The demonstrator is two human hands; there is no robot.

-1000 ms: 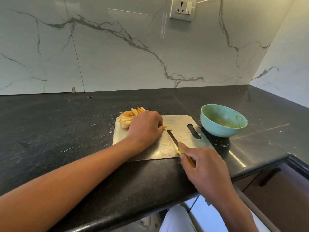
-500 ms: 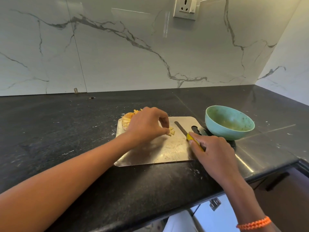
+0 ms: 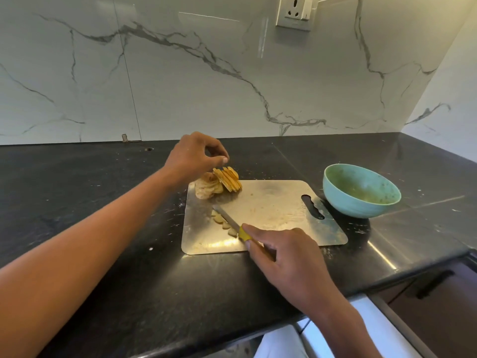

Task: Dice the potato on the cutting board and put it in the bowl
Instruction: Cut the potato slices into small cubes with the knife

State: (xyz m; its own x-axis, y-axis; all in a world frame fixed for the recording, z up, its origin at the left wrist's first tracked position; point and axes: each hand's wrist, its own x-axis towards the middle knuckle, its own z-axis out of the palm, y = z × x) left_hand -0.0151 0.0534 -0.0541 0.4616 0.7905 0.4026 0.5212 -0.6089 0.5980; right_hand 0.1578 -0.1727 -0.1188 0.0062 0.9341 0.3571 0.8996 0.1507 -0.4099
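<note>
right hand [image 3: 289, 257] gripping knife [image 3: 232, 224], blade flat by cut pieces [image 3: 224, 223] | cutting board [image 3: 271, 218] overhangs nothing; sliced potato [image 3: 224, 180] at far-left corner, may topple off | left hand [image 3: 196, 156] above, fingertips curled, holding nothing visible | bowl [image 3: 361, 192] right; pieces may scatter.

Place: we take it for a home kitchen — black stone counter [image 3: 77, 202] | veined marble backsplash [image 3: 180, 86] | wall socket [image 3: 294, 12] far right | cabinet handle [image 3: 436, 284] below — near right
</note>
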